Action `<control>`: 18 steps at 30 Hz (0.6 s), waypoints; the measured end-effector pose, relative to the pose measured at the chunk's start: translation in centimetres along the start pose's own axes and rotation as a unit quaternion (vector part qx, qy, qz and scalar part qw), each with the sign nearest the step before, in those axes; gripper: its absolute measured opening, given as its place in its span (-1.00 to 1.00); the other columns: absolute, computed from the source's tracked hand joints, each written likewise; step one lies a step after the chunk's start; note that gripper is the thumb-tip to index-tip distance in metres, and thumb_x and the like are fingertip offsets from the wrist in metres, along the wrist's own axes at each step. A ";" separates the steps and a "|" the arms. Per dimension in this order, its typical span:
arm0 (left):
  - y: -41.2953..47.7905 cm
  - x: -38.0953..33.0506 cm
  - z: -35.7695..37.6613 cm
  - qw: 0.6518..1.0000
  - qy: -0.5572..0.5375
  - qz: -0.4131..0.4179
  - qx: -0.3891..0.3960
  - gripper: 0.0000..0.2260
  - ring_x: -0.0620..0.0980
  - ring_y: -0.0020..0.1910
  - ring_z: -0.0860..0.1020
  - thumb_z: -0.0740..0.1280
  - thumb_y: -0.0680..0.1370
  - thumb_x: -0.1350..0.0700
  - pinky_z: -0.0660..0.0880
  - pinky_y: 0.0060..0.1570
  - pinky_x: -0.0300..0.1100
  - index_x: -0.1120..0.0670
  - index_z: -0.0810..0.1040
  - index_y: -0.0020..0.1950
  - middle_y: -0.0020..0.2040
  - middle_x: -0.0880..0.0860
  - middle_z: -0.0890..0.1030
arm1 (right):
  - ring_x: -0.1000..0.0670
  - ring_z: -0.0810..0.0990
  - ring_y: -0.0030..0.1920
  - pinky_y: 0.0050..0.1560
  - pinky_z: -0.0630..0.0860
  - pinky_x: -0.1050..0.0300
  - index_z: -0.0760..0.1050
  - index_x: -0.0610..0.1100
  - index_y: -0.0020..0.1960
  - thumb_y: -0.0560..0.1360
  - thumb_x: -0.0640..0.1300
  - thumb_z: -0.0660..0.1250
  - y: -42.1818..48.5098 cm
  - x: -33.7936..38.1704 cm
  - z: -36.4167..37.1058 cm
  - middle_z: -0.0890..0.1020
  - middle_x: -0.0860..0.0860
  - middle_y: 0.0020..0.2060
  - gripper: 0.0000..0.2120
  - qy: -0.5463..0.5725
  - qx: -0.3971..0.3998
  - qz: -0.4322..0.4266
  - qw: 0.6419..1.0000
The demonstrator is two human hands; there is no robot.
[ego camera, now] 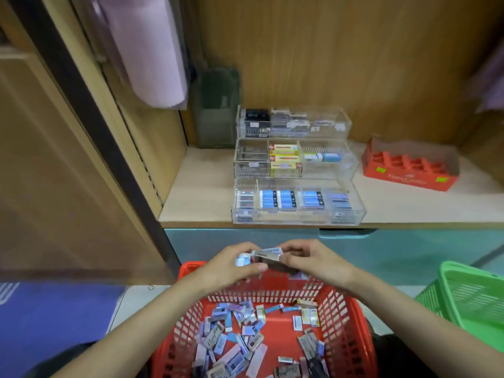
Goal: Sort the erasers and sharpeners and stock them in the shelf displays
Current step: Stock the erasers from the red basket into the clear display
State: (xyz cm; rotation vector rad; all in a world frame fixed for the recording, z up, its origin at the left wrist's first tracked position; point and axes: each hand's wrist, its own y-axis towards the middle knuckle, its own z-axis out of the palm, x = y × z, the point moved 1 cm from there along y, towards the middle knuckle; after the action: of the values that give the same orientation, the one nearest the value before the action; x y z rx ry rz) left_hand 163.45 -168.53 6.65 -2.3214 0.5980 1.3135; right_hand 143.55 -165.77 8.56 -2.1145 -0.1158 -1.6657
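Erasers [245, 331] lie loose in the red basket [346, 317]; above its far rim the left hand [231, 266] and right hand [313, 263] curl their fingers [257, 266] round a small stack [268, 259]. The shelf [201, 181] carries a clear tiered display [294, 170] holding blue and yellow packs.

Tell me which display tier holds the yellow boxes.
The middle tier, with yellow boxes in its centre compartment; the bottom tier holds blue packs, the top tier dark ones.

Stationery shop: tiered acrylic display [296, 199] of boxed erasers on shelf [196, 197], shopping baskets [343, 331].
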 end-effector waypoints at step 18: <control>1.2 -2.9 -3.1 0.971 -0.179 -0.050 -0.151 -0.91 -0.12 -0.43 0.47 0.38 0.51 0.05 0.40 -0.37 -0.22 0.03 0.51 -0.14 -0.37 -0.09 0.53 | -0.01 0.56 -0.21 -0.22 0.54 0.27 0.54 -0.18 -0.03 0.30 -0.43 0.48 1.5 3.1 -2.8 0.57 -0.16 -0.18 -0.69 0.053 -0.141 -0.022 0.988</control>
State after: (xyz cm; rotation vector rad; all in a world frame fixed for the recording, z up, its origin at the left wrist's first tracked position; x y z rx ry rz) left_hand 163.57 -170.72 10.49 -2.2182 0.1707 1.8211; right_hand 142.34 -168.81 11.51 -2.2313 0.1139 -1.9120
